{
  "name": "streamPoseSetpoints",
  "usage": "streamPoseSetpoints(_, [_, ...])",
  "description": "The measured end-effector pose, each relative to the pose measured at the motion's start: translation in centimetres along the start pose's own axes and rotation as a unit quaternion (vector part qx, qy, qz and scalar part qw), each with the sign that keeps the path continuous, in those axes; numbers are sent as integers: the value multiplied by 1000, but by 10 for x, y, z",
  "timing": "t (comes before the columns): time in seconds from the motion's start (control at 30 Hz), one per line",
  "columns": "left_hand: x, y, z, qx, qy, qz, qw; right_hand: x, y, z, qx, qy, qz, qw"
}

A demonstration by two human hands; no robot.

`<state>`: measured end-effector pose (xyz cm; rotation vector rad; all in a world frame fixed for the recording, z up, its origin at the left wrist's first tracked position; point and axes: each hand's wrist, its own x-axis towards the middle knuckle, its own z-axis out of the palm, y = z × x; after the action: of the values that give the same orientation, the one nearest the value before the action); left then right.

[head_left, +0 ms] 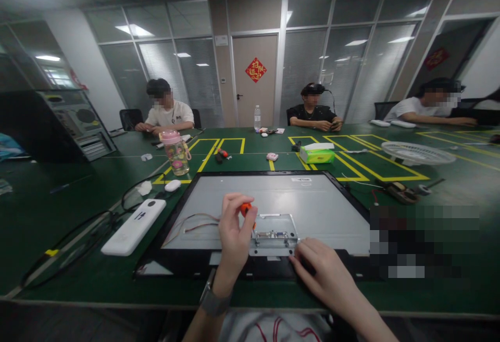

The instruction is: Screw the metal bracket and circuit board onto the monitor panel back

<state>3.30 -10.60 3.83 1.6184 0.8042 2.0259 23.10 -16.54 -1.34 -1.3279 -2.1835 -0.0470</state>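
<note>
My left hand pinches the orange handle of a screwdriver, which stands nearly upright. Its shaft points down at the left side of a metal bracket with connectors and small screws along its front edge. At the bracket's right front corner, my right hand has its fingers curled against the metal edge. Beneath the bracket lies a flat display panel, grey-backed with a black frame. Thin wires run across the panel to the left of my left hand.
Left of the panel are a white power bank, black cables and a pink-lidded bottle. Beyond it lies a green tissue pack. A white fan grille and a multimeter are at right. Several people sit across the table.
</note>
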Motion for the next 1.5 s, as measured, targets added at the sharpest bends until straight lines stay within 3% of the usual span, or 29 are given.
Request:
streamPoseSetpoints(0.1, [-1, -2, -1, -13, 11, -26, 1000, 5, -4, 0, -17, -17, 15, 1000])
streamPoseSetpoints(0.23, [-4, 0, -2, -61, -23, -98, 993, 13, -11, -1, -31, -54, 52, 997])
streamPoseSetpoints(0.47, [1, 4, 1, -5, -20, -6, 1000, 32, -17, -22, -11, -172, 78, 982])
streamPoseSetpoints(0.57, [-1, 0, -2, -25, -22, -59, 998, 32, -13, -27, 7, -162, 86, 983])
streamPoseSetpoints(0.67, [-4, -2, -5, -61, -26, -129, 989, 26, -4, -26, 103, -159, 91, 978])
streamPoseSetpoints(0.8, [-5, -1, -5, -87, -52, -134, 986, 17, 9, -24, 206, -148, 91, 963])
streamPoseSetpoints(1.0, [0, 1, -5, -87, -86, -110, 986, 18, 11, -23, 216, -144, 100, 961])
streamPoseSetpoints(1.17, [4, 0, -3, -80, -52, -78, 992, 19, 9, -19, 206, -144, 104, 962])
streamPoseSetpoints(1.4, [-1, 1, -5, -109, -21, -179, 977, 17, 8, -18, 189, -130, 93, 969])
streamPoseSetpoints(1.5, [-1, 0, -5, -107, -12, -180, 978, 17, 15, -15, 166, -64, 94, 980])
